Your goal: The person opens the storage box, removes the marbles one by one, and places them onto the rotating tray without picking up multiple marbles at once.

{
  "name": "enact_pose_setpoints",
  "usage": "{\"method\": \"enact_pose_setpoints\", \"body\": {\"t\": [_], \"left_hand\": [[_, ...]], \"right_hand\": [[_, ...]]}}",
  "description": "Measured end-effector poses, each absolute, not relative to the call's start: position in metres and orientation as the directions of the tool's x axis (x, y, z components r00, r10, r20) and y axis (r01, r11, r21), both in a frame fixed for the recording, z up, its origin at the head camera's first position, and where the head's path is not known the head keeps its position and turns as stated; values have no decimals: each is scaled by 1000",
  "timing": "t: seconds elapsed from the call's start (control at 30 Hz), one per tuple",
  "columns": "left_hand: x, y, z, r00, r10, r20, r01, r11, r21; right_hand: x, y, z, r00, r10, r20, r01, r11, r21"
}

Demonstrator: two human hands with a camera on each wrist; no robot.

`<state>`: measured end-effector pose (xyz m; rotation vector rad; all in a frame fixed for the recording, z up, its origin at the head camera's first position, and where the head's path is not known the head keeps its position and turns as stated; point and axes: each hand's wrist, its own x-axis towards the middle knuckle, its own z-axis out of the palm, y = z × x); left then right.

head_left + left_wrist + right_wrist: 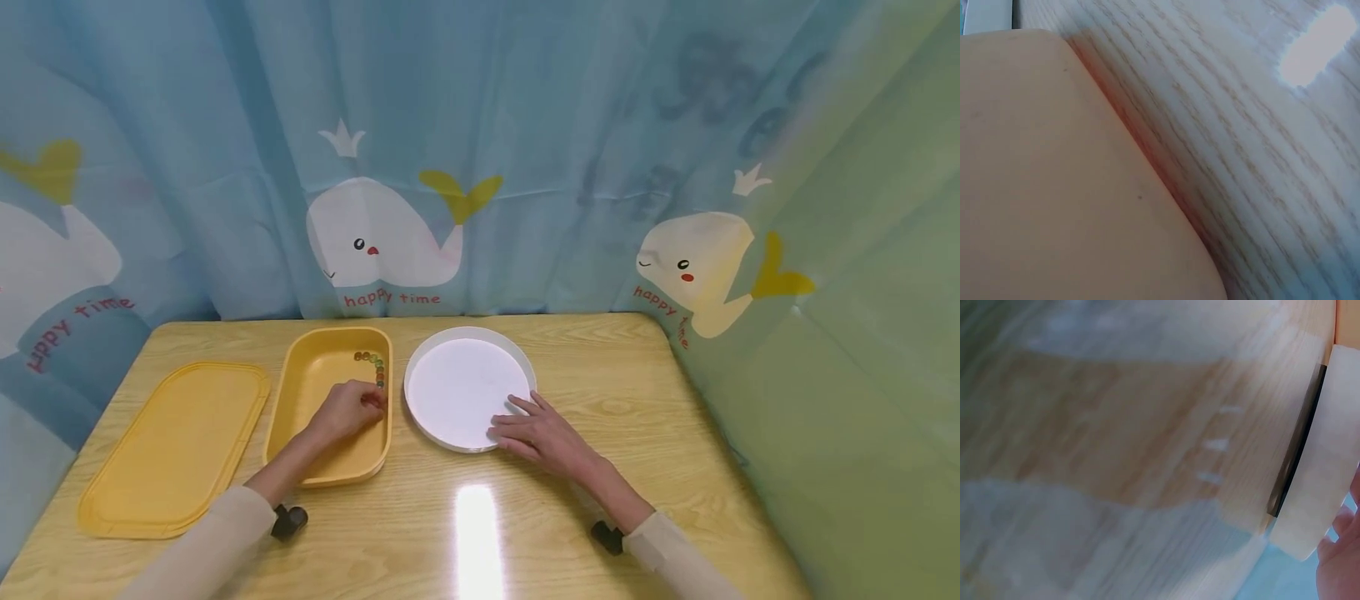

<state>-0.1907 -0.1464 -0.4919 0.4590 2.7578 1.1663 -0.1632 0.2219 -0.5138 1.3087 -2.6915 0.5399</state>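
Inside the yellow bin (311, 375), my left hand (350, 412) is low by the right wall with its fingers curled. A row of small shiny coloured beads (367, 357) bends round the bin's far right corner and runs down to my fingertips. I cannot tell whether a bead is pinched there, since the hand hides it. My right hand (543, 437) lies with spread fingers over the near right rim of the round white tray (457, 387). In the right wrist view, fingers (1344, 550) show beside the tray's white side wall (1319, 456).
A yellow lid (176, 450) lies flat on the wooden table (600, 367), left of the bin. The bin's outer wall (1072, 175) fills much of the left wrist view. Behind the table hangs a blue curtain (525, 125) with whale prints; a green curtain (847, 400) borders the right.
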Motion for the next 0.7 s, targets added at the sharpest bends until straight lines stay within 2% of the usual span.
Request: {"method": "enact_pose_setpoints", "body": {"t": [0.43, 0.7], "left_hand": [[-189, -148, -494, -951, 308, -4, 217, 680, 700], [-190, -155, -487, -965, 258, 41, 208, 662, 720]], "right_hand": [[-162, 220, -510, -639, -739, 213, -763, 577, -290], [-163, 221, -512, -637, -740, 216, -766, 576, -285]]}}
